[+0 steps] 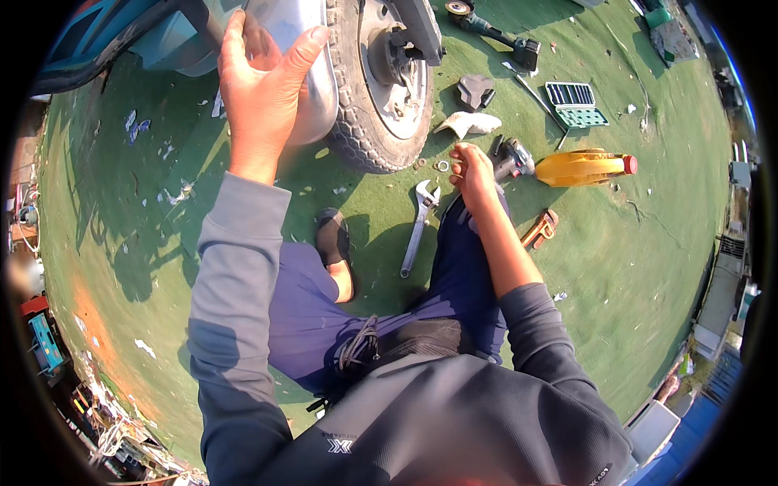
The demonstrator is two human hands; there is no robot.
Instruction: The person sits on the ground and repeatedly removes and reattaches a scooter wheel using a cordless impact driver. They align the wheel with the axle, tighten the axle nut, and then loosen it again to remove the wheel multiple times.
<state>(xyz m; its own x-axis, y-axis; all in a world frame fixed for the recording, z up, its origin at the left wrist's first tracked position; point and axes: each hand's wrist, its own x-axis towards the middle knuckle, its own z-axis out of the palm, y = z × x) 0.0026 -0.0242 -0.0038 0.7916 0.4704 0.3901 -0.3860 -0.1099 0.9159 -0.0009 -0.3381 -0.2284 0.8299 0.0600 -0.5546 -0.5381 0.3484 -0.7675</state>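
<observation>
A silver metal mudguard [320,97] curves beside a dusty, knobbly tyre [350,105] at the top of the view. My left hand [263,93] grips this mudguard, thumb on its near face and fingers reaching toward its upper part. The wheel hub [393,61] faces right, with a dark fork arm [420,32] over it. Just right of the tyre, my right hand [474,174] hovers by my knee with its fingers curled in; whatever they hold, if anything, is hidden. A nut [442,166] lies on the ground close to those fingers. Between my legs lies an adjustable wrench [418,227].
A cordless power tool [513,158] and a yellow bottle [579,168] lie right of my hand, a pipe wrench [540,229] below them. Farther off are a green socket case [577,105], a whitish glove [468,123] and an angle grinder [494,32]. Green matting [648,267] covers the ground.
</observation>
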